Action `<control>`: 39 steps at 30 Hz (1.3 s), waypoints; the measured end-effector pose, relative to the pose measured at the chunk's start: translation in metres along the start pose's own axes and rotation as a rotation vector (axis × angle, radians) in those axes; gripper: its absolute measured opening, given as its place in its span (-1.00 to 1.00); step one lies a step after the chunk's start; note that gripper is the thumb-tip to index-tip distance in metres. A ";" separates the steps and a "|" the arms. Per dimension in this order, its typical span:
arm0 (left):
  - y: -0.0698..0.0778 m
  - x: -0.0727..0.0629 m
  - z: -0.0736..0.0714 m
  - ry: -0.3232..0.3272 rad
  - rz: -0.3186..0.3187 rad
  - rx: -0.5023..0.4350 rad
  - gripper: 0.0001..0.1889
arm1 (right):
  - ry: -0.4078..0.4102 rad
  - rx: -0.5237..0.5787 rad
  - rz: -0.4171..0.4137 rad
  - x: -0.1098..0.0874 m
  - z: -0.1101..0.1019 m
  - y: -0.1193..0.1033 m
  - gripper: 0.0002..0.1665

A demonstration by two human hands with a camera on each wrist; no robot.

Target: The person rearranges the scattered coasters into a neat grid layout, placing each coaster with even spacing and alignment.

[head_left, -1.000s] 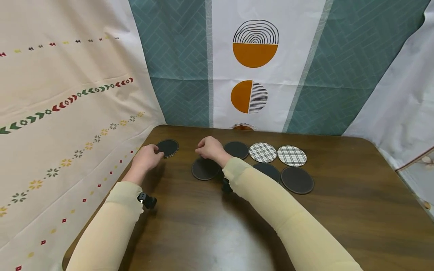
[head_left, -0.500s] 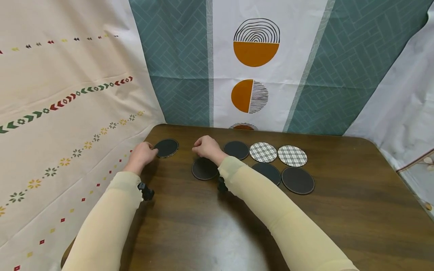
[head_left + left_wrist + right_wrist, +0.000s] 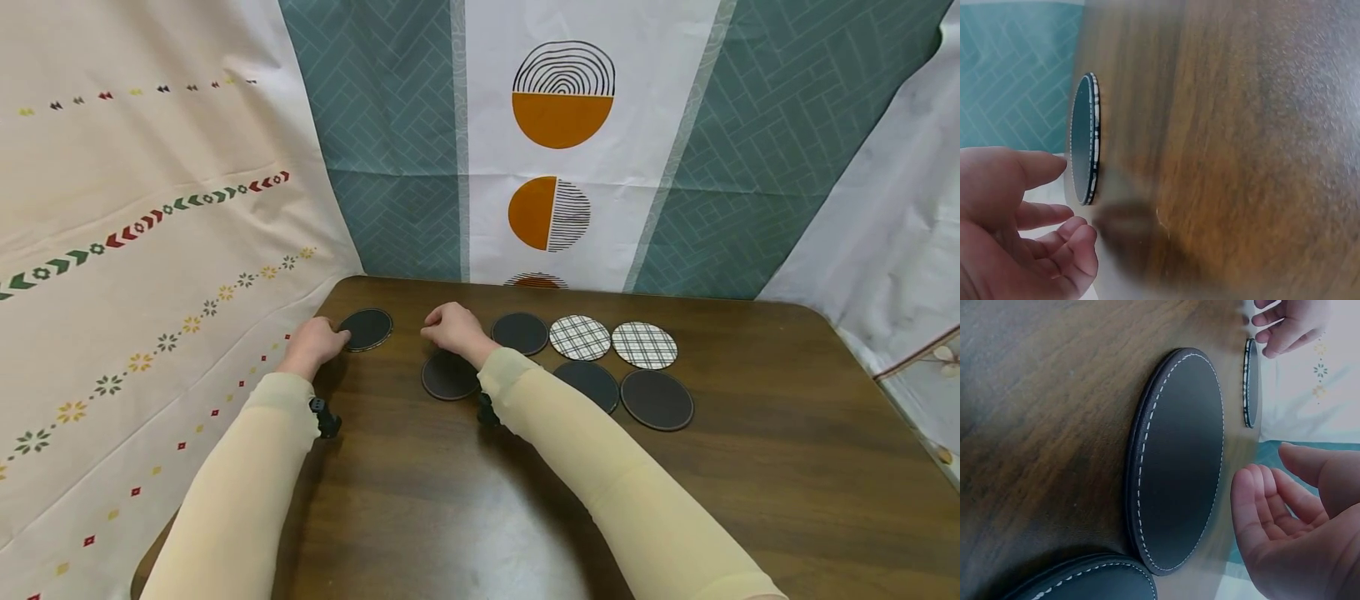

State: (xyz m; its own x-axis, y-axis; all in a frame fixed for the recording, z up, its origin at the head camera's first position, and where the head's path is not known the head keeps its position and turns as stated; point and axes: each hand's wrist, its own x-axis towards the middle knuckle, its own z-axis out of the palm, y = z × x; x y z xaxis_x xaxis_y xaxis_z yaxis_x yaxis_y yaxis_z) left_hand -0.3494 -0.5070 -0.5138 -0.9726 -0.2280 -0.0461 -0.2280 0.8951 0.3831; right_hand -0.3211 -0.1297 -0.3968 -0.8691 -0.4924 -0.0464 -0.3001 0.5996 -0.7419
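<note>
A dark round coaster [image 3: 367,329] with pale stitching lies at the far left of the table; its edge shows black and white bands in the left wrist view. Beside it is my left hand [image 3: 312,343], fingers and thumb relaxed and apart, holding nothing. My right hand [image 3: 456,328] hovers just beyond another dark stitched coaster [image 3: 450,377], its fingers loosely curled. The right wrist view shows a gap between the right thumb and fingers [image 3: 1246,506], with nothing in it. The right forearm partly covers a dark coaster [image 3: 588,385] behind it.
Right of my right hand lie another dark coaster [image 3: 520,332], two white plaid coasters [image 3: 580,337] and a brown-black coaster [image 3: 657,400]. All rest flat on the wooden table [image 3: 420,517]. Patterned cloth [image 3: 390,208] hangs along the back and sides.
My left hand has drawn back a little to the left, uncovering more of the far-left coaster. My right hand has shifted slightly left. The coasters lie where they were.
</note>
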 end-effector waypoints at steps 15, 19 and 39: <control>0.007 0.006 -0.001 -0.056 -0.029 0.036 -0.23 | 0.013 -0.021 0.006 0.006 -0.003 0.006 -0.64; 0.022 0.003 -0.002 -0.082 -0.045 0.025 -0.26 | 0.017 -0.030 0.010 0.007 -0.004 0.008 -0.65; 0.087 0.003 0.025 -0.107 -0.026 -0.001 -0.42 | 0.016 -0.098 0.058 0.009 -0.012 0.020 -0.61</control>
State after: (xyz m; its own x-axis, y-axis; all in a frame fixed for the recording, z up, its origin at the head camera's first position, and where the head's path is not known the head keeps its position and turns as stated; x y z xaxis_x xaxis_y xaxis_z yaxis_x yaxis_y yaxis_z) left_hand -0.3735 -0.4200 -0.5038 -0.9656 -0.2090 -0.1547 -0.2535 0.8891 0.3812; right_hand -0.3396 -0.1146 -0.4043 -0.8919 -0.4457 -0.0761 -0.2858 0.6860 -0.6691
